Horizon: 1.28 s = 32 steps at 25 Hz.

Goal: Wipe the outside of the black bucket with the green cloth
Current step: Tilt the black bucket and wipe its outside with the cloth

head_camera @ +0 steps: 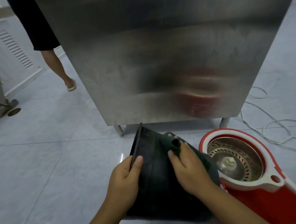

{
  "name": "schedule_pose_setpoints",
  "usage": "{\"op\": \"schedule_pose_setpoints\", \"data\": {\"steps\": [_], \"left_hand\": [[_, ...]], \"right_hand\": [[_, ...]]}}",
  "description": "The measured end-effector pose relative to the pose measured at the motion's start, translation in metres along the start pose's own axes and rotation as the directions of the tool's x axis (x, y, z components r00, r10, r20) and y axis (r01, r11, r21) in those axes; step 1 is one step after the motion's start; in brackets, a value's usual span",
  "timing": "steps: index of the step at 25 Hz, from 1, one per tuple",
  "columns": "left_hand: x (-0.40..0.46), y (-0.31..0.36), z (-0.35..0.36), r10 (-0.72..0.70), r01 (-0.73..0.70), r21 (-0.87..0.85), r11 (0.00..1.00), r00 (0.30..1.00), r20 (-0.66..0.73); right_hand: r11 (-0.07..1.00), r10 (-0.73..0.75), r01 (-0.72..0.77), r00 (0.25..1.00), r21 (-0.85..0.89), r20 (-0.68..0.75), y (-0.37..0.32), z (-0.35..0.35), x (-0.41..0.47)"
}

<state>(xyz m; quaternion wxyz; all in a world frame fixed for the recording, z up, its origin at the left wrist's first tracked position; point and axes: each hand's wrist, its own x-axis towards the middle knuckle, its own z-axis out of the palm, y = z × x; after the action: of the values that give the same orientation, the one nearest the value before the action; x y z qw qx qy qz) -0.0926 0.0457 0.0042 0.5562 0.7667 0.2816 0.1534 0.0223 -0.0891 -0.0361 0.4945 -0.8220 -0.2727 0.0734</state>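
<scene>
Wiping the tipped black plastic bucket point(157, 171), your right hand point(189, 171) pressed the dark green cloth point(173, 143).
Your left hand point(125, 178) only pinched the rim, so a hard stroke could have rolled it loose.

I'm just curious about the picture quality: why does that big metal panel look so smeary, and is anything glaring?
Head view: the steel cabinet shows only a dull, blurred reflection of the red mop bucket; a small glare spot sits on the floor tile near the left hand; the black bucket is dim, and straight edges splay from the wide lens.
</scene>
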Motion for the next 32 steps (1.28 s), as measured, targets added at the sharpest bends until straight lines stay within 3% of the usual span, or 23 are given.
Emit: {"op": "schedule_pose_setpoints", "data": {"steps": [4,6,10,14,21,26,29,32], "left_hand": [[0.011,-0.003,-0.014,-0.107,0.092,-0.070,0.993,0.965,-0.241],[0.016,-0.002,-0.019,-0.133,0.108,-0.101,0.989,0.948,-0.290],[0.015,0.000,-0.007,-0.115,0.099,-0.078,0.992,0.964,-0.240],[0.011,0.002,0.000,-0.035,0.031,-0.024,0.999,0.987,-0.155],[0.010,0.002,0.000,0.017,-0.012,0.036,0.999,0.991,-0.133],[0.009,0.002,-0.002,0.036,-0.030,0.044,0.999,0.989,-0.143],[0.005,0.004,-0.004,0.026,-0.029,-0.016,0.999,0.988,-0.154],[0.003,0.010,-0.009,-0.004,-0.015,-0.176,0.984,0.994,-0.112]], "right_hand": [[0.985,0.076,-0.082,0.996,-0.154,-0.042,0.038,0.000,-0.017],[0.969,-0.051,0.047,0.999,-0.243,-0.012,0.039,0.025,-0.041],[0.881,-0.328,0.312,0.945,-0.356,0.017,0.022,0.060,-0.063],[0.875,-0.392,0.386,0.919,-0.292,0.042,0.001,0.046,-0.051],[0.995,-0.020,0.019,1.000,-0.100,-0.010,0.011,0.012,-0.010],[0.972,0.228,-0.234,0.964,-0.035,-0.136,0.041,0.001,-0.004],[0.909,0.402,-0.374,0.902,0.182,-0.158,0.036,-0.010,-0.002],[0.704,0.621,-0.503,0.778,0.501,-0.091,0.028,-0.024,0.005]]}}
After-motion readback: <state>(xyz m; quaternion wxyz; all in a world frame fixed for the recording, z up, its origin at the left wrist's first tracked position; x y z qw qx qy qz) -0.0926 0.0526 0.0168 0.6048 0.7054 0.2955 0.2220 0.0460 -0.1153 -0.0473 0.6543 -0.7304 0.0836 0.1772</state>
